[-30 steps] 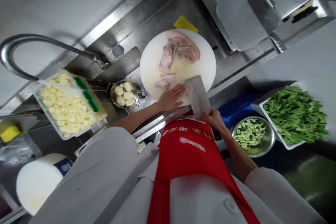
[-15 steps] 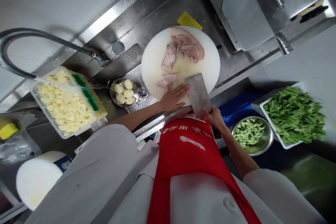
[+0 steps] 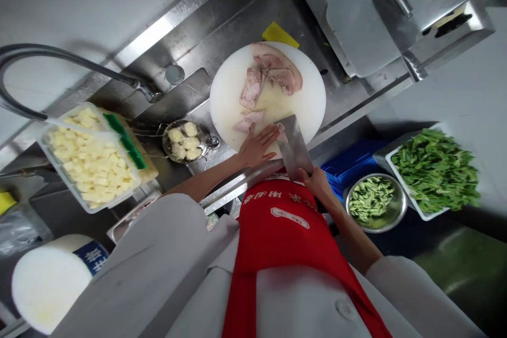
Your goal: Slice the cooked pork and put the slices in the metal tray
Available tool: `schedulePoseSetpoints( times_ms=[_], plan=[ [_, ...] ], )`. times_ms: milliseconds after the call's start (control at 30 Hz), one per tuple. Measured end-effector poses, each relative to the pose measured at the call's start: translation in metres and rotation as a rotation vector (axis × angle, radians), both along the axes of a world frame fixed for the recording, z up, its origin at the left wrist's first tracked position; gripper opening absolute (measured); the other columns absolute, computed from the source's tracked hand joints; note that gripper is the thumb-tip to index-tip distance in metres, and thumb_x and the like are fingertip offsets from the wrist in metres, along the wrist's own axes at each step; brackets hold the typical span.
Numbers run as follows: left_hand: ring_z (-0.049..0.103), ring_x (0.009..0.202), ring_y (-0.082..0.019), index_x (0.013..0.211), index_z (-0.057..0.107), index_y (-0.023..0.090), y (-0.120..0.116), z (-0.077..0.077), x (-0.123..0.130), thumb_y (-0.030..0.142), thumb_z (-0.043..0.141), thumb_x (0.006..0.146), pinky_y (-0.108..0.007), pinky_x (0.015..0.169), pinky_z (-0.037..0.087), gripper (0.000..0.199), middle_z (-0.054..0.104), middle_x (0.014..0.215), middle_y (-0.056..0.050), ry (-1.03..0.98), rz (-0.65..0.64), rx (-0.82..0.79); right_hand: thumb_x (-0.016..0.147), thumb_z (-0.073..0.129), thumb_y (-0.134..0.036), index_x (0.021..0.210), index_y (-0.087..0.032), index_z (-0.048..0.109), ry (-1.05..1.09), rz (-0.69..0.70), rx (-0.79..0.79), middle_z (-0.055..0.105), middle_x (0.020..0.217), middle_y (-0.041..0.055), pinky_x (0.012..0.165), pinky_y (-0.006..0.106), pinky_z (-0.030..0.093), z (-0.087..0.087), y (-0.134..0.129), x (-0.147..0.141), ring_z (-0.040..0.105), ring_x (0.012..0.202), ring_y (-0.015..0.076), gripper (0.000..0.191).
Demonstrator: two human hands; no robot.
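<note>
A round white cutting board [image 3: 312, 90] bears several pieces of pale pink meat [image 3: 252, 87]. My right hand [image 3: 317, 184] is closed on the handle of a cleaver [image 3: 295, 148], whose broad blade lies over the board's near right part. My left hand [image 3: 259, 146] rests with fingers spread at the near edge of the board, its fingertips touching a small meat piece [image 3: 282, 133] beside the blade. Another slice [image 3: 249, 121] lies just beyond my left hand. The larger meat pieces are at the far side of the board.
To the left are a pot of round pale items [image 3: 185, 141], a tub of cubed pieces [image 3: 95, 161] and a faucet [image 3: 146, 90]. A metal machine [image 3: 356, 26] stands at upper right; a bowl [image 3: 403, 206] and a crate of greens [image 3: 438, 171] are at right. A yellow cloth [image 3: 280, 35] lies behind the board.
The cleaver blade has tilted and narrowed in view, its handle end shifting slightly left with my right hand. My left hand stays on the board. The whole view has shifted slightly.
</note>
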State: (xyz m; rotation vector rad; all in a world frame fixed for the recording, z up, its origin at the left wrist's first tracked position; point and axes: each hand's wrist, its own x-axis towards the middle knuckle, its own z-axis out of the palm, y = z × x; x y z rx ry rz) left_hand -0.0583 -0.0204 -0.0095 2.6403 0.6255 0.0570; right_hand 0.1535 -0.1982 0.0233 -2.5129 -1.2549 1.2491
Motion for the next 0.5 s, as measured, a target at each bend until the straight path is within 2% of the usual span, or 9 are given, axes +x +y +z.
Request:
schedulePoseSetpoints(
  times_ms=[133, 300, 400, 500],
  plan=[
    [0.019, 0.152, -0.030, 0.158, 0.012, 0.023, -0.004, 0.002, 0.000, 0.057, 0.030, 0.098, -0.064, 0.121, -0.005, 0.071, 0.026, 0.161, -0.010, 0.009, 0.025, 0.009, 0.092, 0.051, -0.047, 0.098, -0.015, 0.068, -0.097, 0.099, -0.043, 0.074, 0.089, 0.0183, 0.063, 0.029, 0.040, 0.012, -0.026, 0.008, 0.070, 0.087, 0.0279, 0.037],
    [0.018, 0.152, -0.030, 0.158, 0.013, 0.023, -0.007, 0.009, 0.001, 0.053, 0.029, 0.099, -0.066, 0.119, -0.007, 0.067, 0.027, 0.161, -0.010, 0.049, 0.046, 0.008, 0.089, 0.052, -0.047, 0.091, -0.017, 0.066, -0.141, 0.184, -0.112, 0.072, 0.083, 0.0164, 0.063, 0.031, 0.039, 0.040, -0.053, 0.035, 0.069, 0.082, 0.0289, 0.033],
    [0.023, 0.149, -0.031, 0.156, 0.022, 0.025, 0.000, 0.009, 0.011, 0.044, 0.034, 0.100, -0.066, 0.119, 0.000, 0.061, 0.031, 0.160, -0.009, 0.068, 0.071, -0.014, 0.085, 0.055, -0.051, 0.089, -0.018, 0.065, -0.132, 0.066, -0.069, 0.071, 0.077, 0.0129, 0.060, 0.030, 0.039, 0.052, -0.065, 0.054, 0.068, 0.076, 0.0271, 0.035],
    [0.033, 0.142, -0.031, 0.150, 0.036, 0.027, 0.016, 0.007, 0.025, 0.035, 0.038, 0.098, -0.061, 0.117, 0.016, 0.053, 0.042, 0.153, -0.008, 0.075, 0.009, -0.058, 0.082, 0.056, -0.057, 0.082, -0.018, 0.063, -0.093, -0.113, 0.034, 0.067, 0.067, 0.0090, 0.055, 0.028, 0.038, 0.048, -0.064, 0.067, 0.062, 0.064, 0.0222, 0.040]
  ],
)
